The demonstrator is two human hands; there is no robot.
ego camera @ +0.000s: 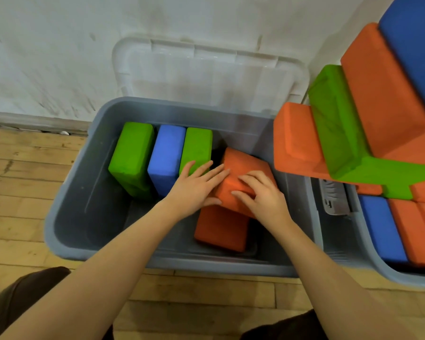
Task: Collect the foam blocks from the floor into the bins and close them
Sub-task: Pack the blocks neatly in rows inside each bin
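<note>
A grey bin point(66, 212) stands open on the wooden floor by the wall. Inside it, a green block point(131, 155), a blue block point(166, 158) and a second green block point(198, 146) stand upright side by side at the back. An orange block point(241, 168) lies tilted to their right, above another orange block point(221, 229) on the bin's bottom. My left hand point(194, 190) lies on the tilted block's left side with fingers straight and the thumb under its edge. My right hand point(260, 192) rests on top of it, fingers bent over the surface.
The bin's clear lid point(206, 72) leans against the white wall behind it. A second grey bin point(375, 263) at the right holds blue and orange blocks, with a tall stack of orange, green and blue blocks point(368, 106) overhanging. My knees show at the bottom.
</note>
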